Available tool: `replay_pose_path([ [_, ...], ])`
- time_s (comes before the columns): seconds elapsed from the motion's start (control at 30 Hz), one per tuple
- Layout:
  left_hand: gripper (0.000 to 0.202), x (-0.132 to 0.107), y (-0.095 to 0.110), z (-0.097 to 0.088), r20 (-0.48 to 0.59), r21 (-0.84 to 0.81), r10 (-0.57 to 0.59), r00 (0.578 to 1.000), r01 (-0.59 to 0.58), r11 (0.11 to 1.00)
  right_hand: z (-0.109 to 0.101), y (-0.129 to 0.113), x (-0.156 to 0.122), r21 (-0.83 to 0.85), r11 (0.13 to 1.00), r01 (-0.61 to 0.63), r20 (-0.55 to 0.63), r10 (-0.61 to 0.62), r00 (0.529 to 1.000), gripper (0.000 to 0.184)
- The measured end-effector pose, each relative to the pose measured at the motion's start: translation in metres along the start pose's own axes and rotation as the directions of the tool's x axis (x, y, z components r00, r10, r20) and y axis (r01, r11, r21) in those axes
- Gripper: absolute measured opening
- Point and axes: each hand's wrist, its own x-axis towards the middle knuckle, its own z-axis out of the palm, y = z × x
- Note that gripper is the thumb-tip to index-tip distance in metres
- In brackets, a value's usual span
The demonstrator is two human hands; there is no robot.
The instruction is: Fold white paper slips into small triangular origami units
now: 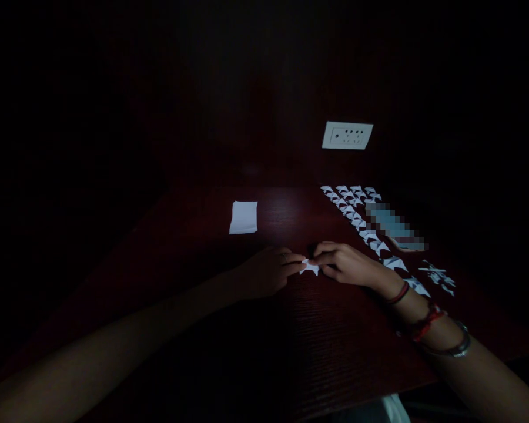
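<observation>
Dim light, dark red table [326,346], and both hands meet near its middle. The left hand [268,271] comes in from the left, fingers curled and pinched on the left edge of a small white folded paper [310,267]; a ring shows on one finger. The right hand [346,264] closes on the paper's right edge, fingertips drawn together over it. The paper sits between the two hands, low over the table; whether it touches the wood I cannot tell.

On the right wrist: a red-and-dark band [398,294], then a red thread [427,322], then a metal bangle [456,348] further up the arm.

Right of the hands, a line of folded pieces [361,220] runs from far to near, several abreast at the far end. A few more scraps [438,276] lie at the far right. A blurred flat object [394,226] rests beside the line. Far left of the hands lies a white sheet [244,217]. On the wall beyond, a white socket plate [347,136].
</observation>
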Motion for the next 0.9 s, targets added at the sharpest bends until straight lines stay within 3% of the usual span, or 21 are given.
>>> replay_pose_path([
  [0.33,0.044,0.003,0.004,-0.006,-0.027,-0.017,0.007,1.0,-0.008,1.0,0.001,0.001,-0.002,0.036,0.998,-0.057,-0.024,0.058,0.998,0.027],
  [0.67,0.038,0.006,0.01,-0.015,0.017,-0.044,-0.039,0.999,0.04,0.998,-0.005,-0.009,-0.001,-0.246,0.969,-0.012,0.088,0.034,0.996,0.023],
  [0.9,0.045,0.005,0.011,-0.013,0.001,-0.059,-0.054,0.999,0.054,0.997,-0.007,-0.013,-0.004,-0.3,0.954,-0.018,0.11,0.053,0.992,0.023],
])
